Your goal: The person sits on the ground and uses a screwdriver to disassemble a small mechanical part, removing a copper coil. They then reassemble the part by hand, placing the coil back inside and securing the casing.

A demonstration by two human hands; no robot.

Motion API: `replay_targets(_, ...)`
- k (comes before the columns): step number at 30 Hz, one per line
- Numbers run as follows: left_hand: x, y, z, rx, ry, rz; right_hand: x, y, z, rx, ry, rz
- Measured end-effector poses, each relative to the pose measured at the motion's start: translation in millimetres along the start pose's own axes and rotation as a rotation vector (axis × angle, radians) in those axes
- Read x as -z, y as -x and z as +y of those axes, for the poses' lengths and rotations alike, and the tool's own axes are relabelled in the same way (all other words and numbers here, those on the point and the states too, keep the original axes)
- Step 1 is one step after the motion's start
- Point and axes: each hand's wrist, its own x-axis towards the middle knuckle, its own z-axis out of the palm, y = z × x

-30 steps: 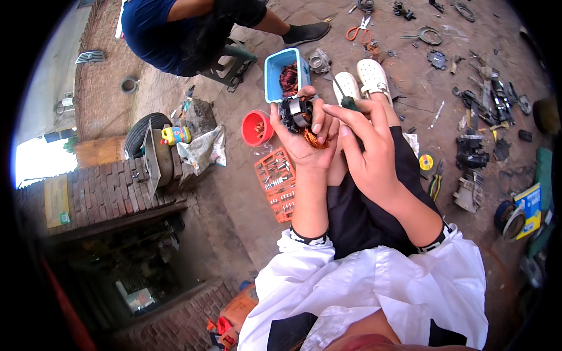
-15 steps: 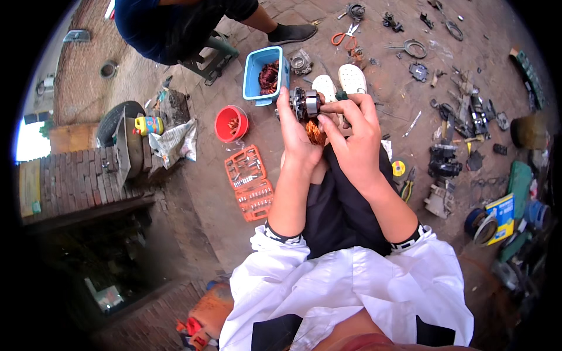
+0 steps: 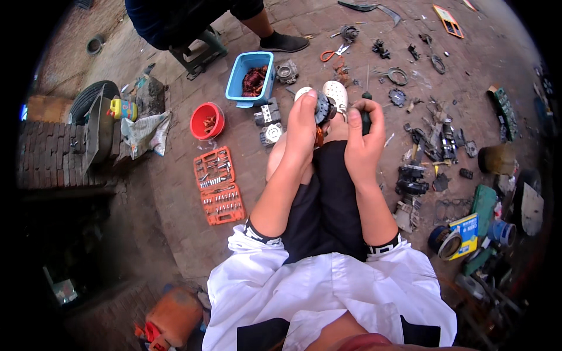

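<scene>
My left hand (image 3: 301, 128) is wrapped round a round grey-and-black motor part (image 3: 323, 109). A bit of its copper winding (image 3: 319, 138) shows below, and my fingers and palm hide much of the rest. A little to the right, apart from the part, my right hand (image 3: 366, 137) is closed round the dark green handle of a screwdriver (image 3: 366, 121). Its thin shaft points away from me, past the index finger. Both hands are above my knees and the white clogs (image 3: 335, 93) on my feet.
Left of me are a blue basin (image 3: 233, 88) of copper coils, a red bucket (image 3: 195, 124) and an orange socket set (image 3: 204, 196). Metal parts (image 3: 448, 143) lie scattered on the right. Orange-handled scissors (image 3: 335, 54) lie ahead. A person (image 3: 249, 26) sits at far left.
My right hand has drawn back from the motor part, which its fingers were at before. The left hand has turned the part, so less copper shows. The whole view has shifted.
</scene>
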Motion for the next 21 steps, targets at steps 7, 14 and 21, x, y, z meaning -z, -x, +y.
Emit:
replay_targets(7,12.1,1.6,-2.8,0.026,-0.006,-0.212,20.2,-36.0,20.9,-0.372,-0.347,0.239)
replay_targets(14,16.3,-0.5,10.9,0.199,0.225,-0.146,111.3,-20.2,140.0,-0.264,0.423,0.161)
replay_targets(21,-2.4,5.1,15.2,0.251,0.169,-0.068,168.9,31.7,199.9,-0.232,1.074,0.075)
